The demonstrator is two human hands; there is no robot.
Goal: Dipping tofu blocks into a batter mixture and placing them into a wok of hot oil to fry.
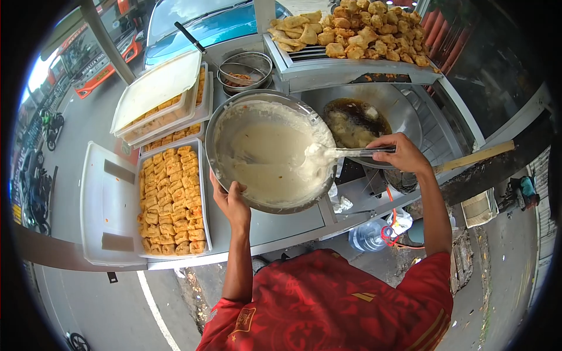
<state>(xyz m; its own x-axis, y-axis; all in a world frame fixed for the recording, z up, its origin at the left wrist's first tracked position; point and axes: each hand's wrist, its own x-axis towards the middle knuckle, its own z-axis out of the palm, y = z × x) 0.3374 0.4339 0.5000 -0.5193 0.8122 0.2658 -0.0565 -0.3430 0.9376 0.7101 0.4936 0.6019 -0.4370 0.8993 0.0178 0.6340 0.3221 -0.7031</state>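
My left hand [233, 204] grips the near left rim of a wide steel mixing bowl [281, 209], thumb on top. Pale, thick batter [268, 149] lies in the bowl and coats its wall. In my right hand [403, 152] is the handle of a metal utensil [351, 152]; batter hides its head at the bowl's right side, so its exact kind is unclear. Just beyond, a large steel wok [406, 120] holds dark oil [347, 109] with pale battered pieces in it. The bowl's right edge overlaps the wok's left side in view.
Left of the bowl stands an open plastic box [207, 210] of stuffed tofu pieces [171, 202]. Stacked lidded boxes [158, 94] and wire strainers [246, 66] are behind. Fried fritters [364, 30] pile on a raised rack. A wooden handle [476, 156] juts out at right.
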